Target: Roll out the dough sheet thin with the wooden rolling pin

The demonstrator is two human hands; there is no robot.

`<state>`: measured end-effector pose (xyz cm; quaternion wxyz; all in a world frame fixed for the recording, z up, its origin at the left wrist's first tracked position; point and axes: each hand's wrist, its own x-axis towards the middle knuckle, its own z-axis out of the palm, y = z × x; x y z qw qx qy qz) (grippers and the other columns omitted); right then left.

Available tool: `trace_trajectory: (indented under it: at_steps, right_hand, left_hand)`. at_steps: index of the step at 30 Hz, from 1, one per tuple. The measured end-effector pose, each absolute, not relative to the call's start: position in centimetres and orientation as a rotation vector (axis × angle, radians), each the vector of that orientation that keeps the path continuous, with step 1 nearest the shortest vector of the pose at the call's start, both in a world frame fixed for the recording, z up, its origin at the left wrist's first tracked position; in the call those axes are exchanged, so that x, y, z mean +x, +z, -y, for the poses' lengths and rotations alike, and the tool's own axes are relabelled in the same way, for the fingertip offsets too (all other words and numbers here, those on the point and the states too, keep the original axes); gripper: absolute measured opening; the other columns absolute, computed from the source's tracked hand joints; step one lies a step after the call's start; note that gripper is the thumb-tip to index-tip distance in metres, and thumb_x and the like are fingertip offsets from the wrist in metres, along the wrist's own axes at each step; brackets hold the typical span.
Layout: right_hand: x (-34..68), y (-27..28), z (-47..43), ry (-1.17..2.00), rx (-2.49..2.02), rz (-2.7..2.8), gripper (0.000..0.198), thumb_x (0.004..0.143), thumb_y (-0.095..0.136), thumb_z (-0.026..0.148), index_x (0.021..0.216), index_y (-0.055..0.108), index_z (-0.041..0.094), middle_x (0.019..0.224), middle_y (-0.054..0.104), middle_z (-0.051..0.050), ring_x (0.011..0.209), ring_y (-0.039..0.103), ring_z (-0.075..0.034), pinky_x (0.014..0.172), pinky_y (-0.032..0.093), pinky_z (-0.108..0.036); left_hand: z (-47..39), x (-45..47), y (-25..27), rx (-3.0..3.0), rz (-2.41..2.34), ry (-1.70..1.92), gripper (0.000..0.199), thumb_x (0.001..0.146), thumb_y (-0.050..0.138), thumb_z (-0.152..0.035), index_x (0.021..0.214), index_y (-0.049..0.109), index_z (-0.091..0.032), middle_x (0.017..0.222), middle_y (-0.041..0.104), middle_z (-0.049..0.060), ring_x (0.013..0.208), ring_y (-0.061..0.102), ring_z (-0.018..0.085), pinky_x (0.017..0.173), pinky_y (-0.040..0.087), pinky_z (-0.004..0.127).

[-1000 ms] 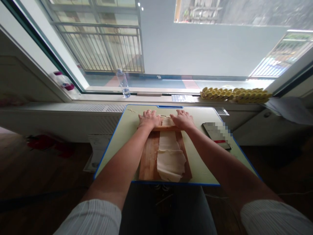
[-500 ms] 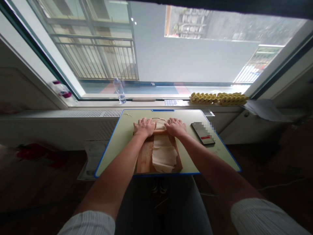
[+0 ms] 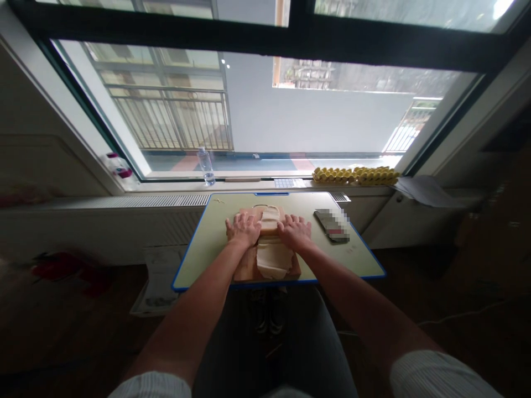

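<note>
A rolling pin [image 3: 269,232] lies crosswise over a pale, flat sheet of dough [image 3: 274,258] on a wooden cutting board [image 3: 246,267]. My left hand [image 3: 243,228] rests on the pin's left end, fingers spread and pointing forward. On the right end, my right hand [image 3: 295,230] presses in the same way, its fingers stretched out. Dough shows both beyond the pin and on the near side of it, with a fold or overlap across the near part. Both palms hide the pin's ends.
The board sits on a small blue-edged table [image 3: 203,251]. A phone [image 3: 333,225] lies on its right side. Along the windowsill stand a clear bottle [image 3: 206,167], a purple-labelled bottle [image 3: 120,168] and yellow egg trays [image 3: 354,176]. Papers [image 3: 427,190] lie at the right.
The rolling pin and both hands have come slightly nearer to me over the dough, so more dough shows beyond the pin. My view has tilted up.
</note>
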<state>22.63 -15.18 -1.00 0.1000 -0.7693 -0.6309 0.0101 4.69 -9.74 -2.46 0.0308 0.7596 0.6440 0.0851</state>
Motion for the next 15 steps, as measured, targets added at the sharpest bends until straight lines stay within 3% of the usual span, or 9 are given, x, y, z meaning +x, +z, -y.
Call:
trace_trajectory:
  at_steps: [10, 15]
  right_hand:
    - [23.3, -1.2, 12.8, 0.072, -2.294, 1.918, 0.054, 0.108, 0.033, 0.05, 0.149, 0.057, 0.026, 0.151, 0.058, -0.014, 0.136, 0.05, -0.035, 0.112, 0.036, -0.055]
    - [24.1, -1.5, 9.6, 0.156, -2.296, 1.882, 0.062, 0.105, 0.037, 0.057, 0.158, 0.049, 0.028, 0.161, 0.051, -0.012, 0.141, 0.047, -0.033, 0.115, 0.036, -0.054]
  left_hand:
    - [7.9, 5.2, -1.9, 2.328, -1.98, 0.264, 0.058, 0.103, 0.029, -0.052, 0.149, 0.06, -0.033, 0.167, 0.048, 0.008, 0.153, 0.041, 0.032, 0.129, 0.021, 0.066]
    - [5.5, 5.6, -1.6, 2.3, -1.951, 0.247, 0.06, 0.102, 0.03, -0.053, 0.152, 0.057, -0.032, 0.167, 0.047, 0.009, 0.154, 0.04, 0.032, 0.129, 0.022, 0.066]
